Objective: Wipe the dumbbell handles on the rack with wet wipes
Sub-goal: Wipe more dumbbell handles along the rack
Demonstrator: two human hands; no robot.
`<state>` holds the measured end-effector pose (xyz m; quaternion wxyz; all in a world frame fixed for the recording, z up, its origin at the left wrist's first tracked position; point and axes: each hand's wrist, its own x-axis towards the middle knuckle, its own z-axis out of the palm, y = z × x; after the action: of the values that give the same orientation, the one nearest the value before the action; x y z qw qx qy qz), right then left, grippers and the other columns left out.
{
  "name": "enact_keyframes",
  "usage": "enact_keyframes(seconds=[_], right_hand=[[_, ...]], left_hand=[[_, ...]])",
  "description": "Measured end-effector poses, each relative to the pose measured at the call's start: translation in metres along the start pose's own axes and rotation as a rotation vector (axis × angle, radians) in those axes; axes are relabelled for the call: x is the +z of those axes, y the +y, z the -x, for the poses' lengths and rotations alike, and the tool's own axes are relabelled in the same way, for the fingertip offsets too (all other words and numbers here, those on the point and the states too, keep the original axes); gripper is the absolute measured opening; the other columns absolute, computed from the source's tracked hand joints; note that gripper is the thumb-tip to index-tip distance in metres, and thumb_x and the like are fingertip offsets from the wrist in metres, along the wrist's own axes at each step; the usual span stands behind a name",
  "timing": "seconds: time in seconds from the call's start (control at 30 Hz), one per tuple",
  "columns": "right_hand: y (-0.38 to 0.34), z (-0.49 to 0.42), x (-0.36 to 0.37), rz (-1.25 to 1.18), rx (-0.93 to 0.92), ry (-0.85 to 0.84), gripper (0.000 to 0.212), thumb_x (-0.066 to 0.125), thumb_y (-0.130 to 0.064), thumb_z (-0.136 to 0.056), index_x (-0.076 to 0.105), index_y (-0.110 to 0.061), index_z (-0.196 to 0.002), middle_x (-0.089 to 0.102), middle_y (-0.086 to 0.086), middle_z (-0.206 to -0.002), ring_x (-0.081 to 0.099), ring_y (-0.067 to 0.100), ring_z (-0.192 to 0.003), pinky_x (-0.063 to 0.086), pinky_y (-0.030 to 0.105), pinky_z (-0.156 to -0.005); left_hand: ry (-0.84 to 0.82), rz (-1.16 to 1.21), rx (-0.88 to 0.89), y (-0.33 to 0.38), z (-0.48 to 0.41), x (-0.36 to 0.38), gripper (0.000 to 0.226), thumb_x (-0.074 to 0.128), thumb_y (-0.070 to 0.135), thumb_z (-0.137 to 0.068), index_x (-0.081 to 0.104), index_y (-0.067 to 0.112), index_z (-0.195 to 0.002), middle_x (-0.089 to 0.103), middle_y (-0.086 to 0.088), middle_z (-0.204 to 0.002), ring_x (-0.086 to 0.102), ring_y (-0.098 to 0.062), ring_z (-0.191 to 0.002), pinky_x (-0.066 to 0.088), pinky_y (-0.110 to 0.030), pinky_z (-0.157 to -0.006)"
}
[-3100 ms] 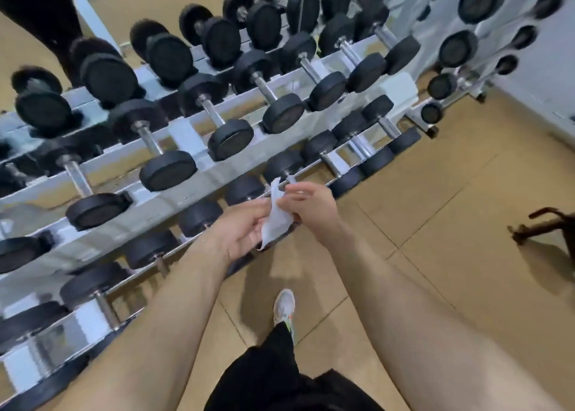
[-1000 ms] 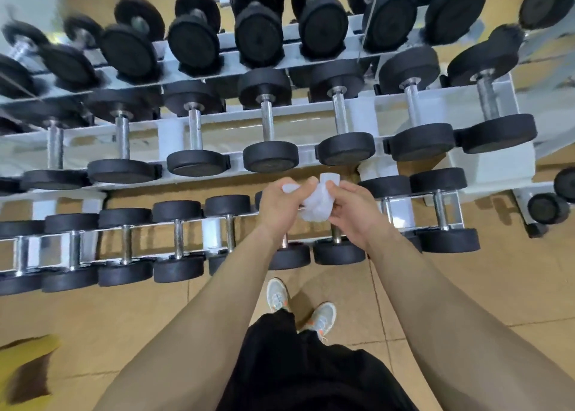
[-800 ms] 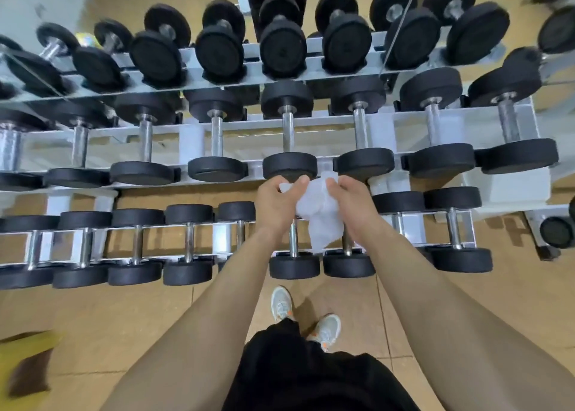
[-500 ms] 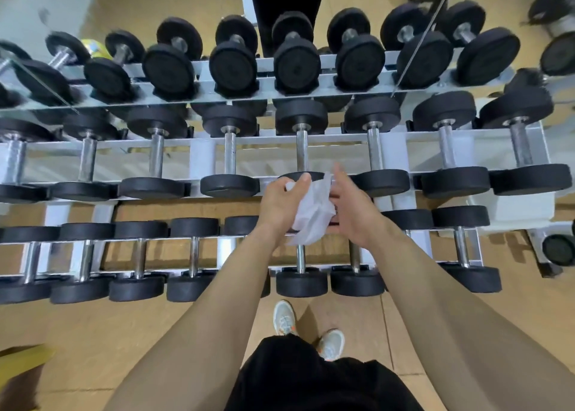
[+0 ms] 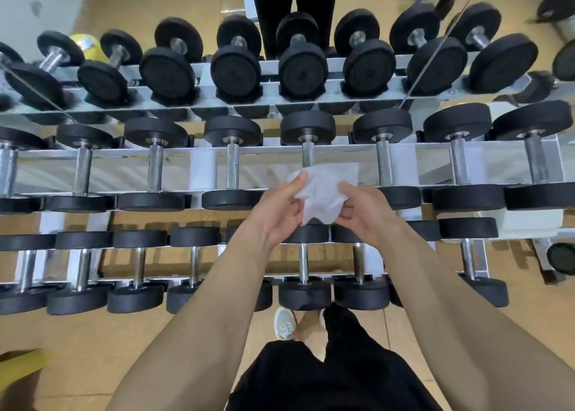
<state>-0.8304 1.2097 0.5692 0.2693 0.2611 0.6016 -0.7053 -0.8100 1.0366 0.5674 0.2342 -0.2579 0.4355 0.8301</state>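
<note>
- Head view: the left hand and right hand both pinch one white wipe, thumb and fingers closed on its left and right edges.
- The remaining fingers of each hand are loosely curled; neither hand holds anything else.
- Change: half a second ago the wipe hung bunched between the hands. It is now drawn out into a flatter sheet with a straight upper edge and a crumpled lower corner.
- Change: over the last second the hands have come up from the bottom tier to the middle tier of the rack.
- Position: the wipe is in front of the lower part of the centre handle of the middle tier. Whether it touches the steel cannot be told; the upper part of the handle is bare above the wipe's edge.
- Judgement: unfolding is nearly complete and wiping has not begun. No handle shows a wet trace that can be made out.
- Judgement: the next move calls for wrapping the sheet round that handle and stroking along it between the two black heads.
- Surroundings: neighbouring handles stand just beside on both sides; a lower tier lies beneath the forearms.
</note>
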Motion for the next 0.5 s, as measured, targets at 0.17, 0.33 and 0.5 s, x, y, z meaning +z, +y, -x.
enact_keyframes(seconds=[0.17,0.33,0.5], right_hand=[[-0.017,-0.034,0.000,-0.066,0.074,-0.012,0.042,0.049,-0.040,-0.106,0.054,-0.013,-0.136,0.071,0.011,-0.123,0.071,0.028,-0.106,0.060,0.040,-0.081],[-0.044,-0.070,-0.009,0.117,0.097,0.009,0.022,0.052,-0.039,-0.105,0.058,-0.018,-0.104,0.071,0.010,-0.108,0.071,0.027,-0.093,0.061,0.041,-0.084],[-0.058,-0.104,-0.007,0.076,0.121,0.023,0.023,0.055,-0.036,-0.104,0.062,-0.014,-0.105,0.075,0.006,-0.096,0.074,0.021,-0.081,0.061,0.032,-0.062]], left_hand=[[0.200,-0.219,0.214,-0.005,-0.025,0.017,0.028,0.067,0.010,-0.095,0.066,0.003,-0.122,0.073,-0.015,-0.117,0.070,-0.031,-0.108,0.057,-0.036,-0.089],[0.584,-0.560,0.471,0.008,-0.049,0.034,0.023,0.059,0.036,-0.096,0.065,0.015,-0.101,0.071,-0.009,-0.094,0.068,-0.029,-0.090,0.060,-0.048,-0.078],[0.715,-0.597,0.521,0.020,-0.078,0.055,0.026,0.056,0.038,-0.098,0.059,0.014,-0.108,0.067,-0.008,-0.101,0.065,-0.027,-0.096,0.055,-0.050,-0.088]])
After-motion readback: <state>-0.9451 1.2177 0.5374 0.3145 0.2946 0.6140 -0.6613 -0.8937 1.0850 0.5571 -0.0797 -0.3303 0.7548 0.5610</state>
